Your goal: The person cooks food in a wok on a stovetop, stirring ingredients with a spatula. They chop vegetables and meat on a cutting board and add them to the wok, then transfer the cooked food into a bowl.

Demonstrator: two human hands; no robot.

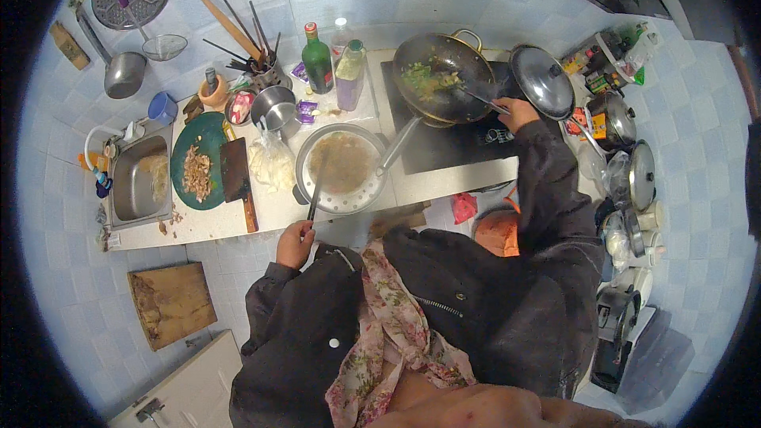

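My right hand [516,115] grips the handle of a metal spatula [479,97], whose far end reaches into the wok [437,108] among chopped green and yellow food [429,81]. The wok stands on a black cooktop [458,147]. Below and to the left, my left hand [295,244] is closed on dark chopsticks [315,195] that lean into a round metal pot [373,193] with brownish contents [340,160]. The wok's handle [399,145] extends to this pot's edge.
A cleaver [236,169] lies partly over a green cutting board [217,125] with chopped meat [197,172], beside a sink [128,190]. Glass bottle [317,65], saucepan [274,108] and a plastic bag [271,160] stand near the pot. A lid [542,82] stands right of the wok.
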